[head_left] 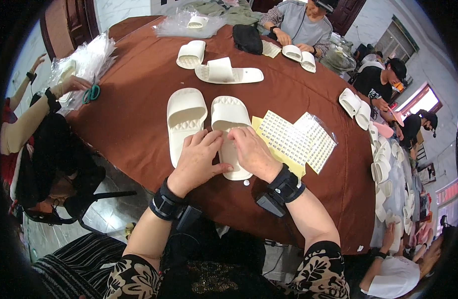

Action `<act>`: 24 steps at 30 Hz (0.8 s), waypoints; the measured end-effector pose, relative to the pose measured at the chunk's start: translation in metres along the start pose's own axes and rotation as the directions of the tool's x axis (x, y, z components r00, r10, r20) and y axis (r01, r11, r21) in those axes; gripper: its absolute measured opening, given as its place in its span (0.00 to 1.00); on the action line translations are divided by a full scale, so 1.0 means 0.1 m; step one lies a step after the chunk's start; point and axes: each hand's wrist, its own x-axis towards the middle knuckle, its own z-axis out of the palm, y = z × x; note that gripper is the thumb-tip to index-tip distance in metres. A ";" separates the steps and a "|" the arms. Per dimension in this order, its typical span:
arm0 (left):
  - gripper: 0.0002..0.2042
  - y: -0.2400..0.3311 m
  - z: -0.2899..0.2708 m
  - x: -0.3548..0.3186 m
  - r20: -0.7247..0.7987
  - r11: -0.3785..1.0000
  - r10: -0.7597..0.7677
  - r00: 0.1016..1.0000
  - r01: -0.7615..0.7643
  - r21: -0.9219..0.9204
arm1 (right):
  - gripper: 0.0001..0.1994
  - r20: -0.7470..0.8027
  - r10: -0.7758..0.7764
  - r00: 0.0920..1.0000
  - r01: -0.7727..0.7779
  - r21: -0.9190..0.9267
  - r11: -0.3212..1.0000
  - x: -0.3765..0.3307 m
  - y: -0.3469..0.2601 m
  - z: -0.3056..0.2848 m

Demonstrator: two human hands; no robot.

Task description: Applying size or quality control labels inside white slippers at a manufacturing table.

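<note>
1. A brown-clothed table (134,139) fills the middle of the room.
2. At its far edge, a white slipper (197,22) shows against a crumpled clear bag (170,30).
3. Near the person lies the handled slipper (230,108), plain white, broad-strapped, just beside a matching one (186,105).
4. Sticker sheets (284,138) overlap to its right.
5. Left hand (198,160): half open on the handled slipper, thumb wide. Right hand (252,155): fingers bent over it; from here I can't tell whether they grip anything.
6. A white dot (246,183) sits by the heel.
</note>
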 end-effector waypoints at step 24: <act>0.31 0.02 0.02 0.03 -0.042 0.999 0.024 0.999 -0.026 -0.035 | 0.08 0.181 0.293 0.939 -0.344 0.463 0.817 -0.02 0.07 -0.28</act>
